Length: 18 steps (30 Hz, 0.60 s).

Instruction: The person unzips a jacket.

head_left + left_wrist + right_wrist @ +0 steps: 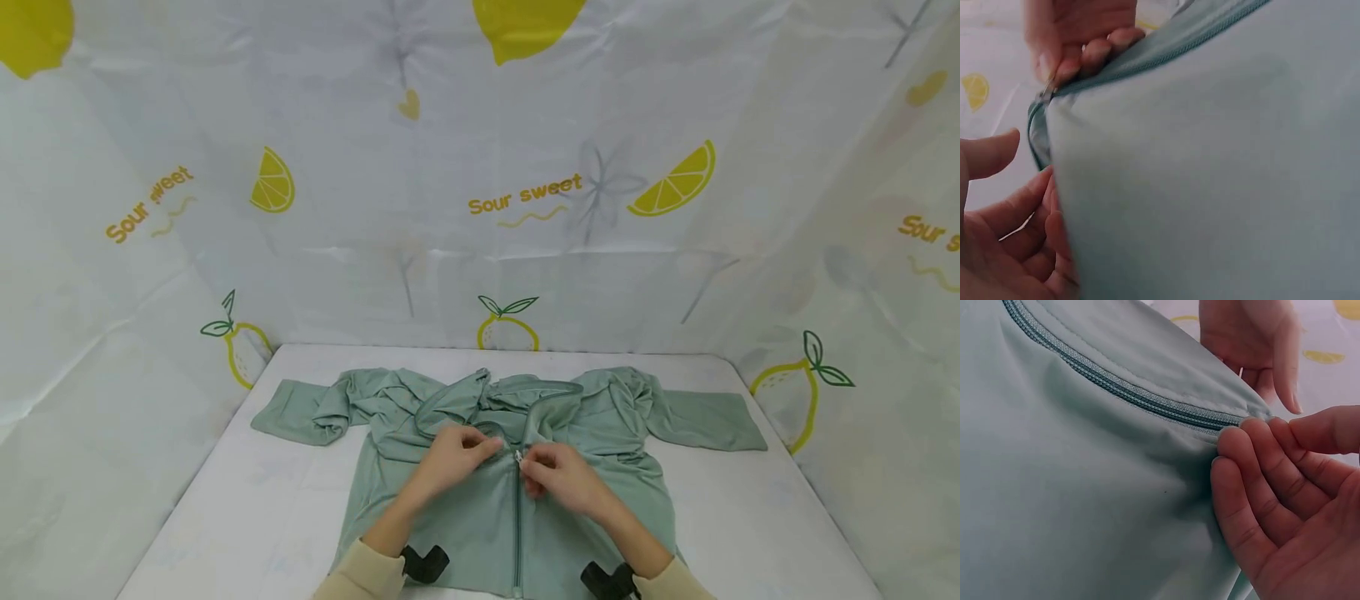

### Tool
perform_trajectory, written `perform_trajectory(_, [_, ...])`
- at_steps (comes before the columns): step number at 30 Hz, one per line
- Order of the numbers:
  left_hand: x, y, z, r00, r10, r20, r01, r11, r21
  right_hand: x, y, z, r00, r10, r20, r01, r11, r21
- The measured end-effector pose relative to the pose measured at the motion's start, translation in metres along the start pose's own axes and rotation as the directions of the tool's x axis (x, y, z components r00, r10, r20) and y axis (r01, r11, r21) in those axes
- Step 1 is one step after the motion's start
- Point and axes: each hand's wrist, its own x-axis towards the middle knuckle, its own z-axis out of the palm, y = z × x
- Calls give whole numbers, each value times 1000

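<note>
A light green zip-up jacket [465,525] lies front up, its zipper [517,525] joined from the hem up to the chest and its collar spread apart above. My right hand [558,477] pinches the metal zipper pull [1048,89] between thumb and index finger, the other fingers curled in against the fabric. On the other side of the zipper is my left hand [455,457]. Its thumb [994,155] stands off from the fingers, which rest along the jacket's edge in the left wrist view.
The jacket lies on a white table [217,517], its sleeves [708,421] stretched out to both sides. Behind hangs a white curtain [337,275] printed with lemons. Black wrist cameras [425,564] sit by the beige cuffs [367,575].
</note>
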Motion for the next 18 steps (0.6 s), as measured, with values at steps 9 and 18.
perform_trajectory(9, [4,5,13,999,40,-7,-40,996,-80,1,-3,0,1000,-16,6,16,999,35])
perform_trajectory(18, [4,4,2,995,-28,-95,12,987,-163,-7,-2,4,999,-16,37,17,1000,-5])
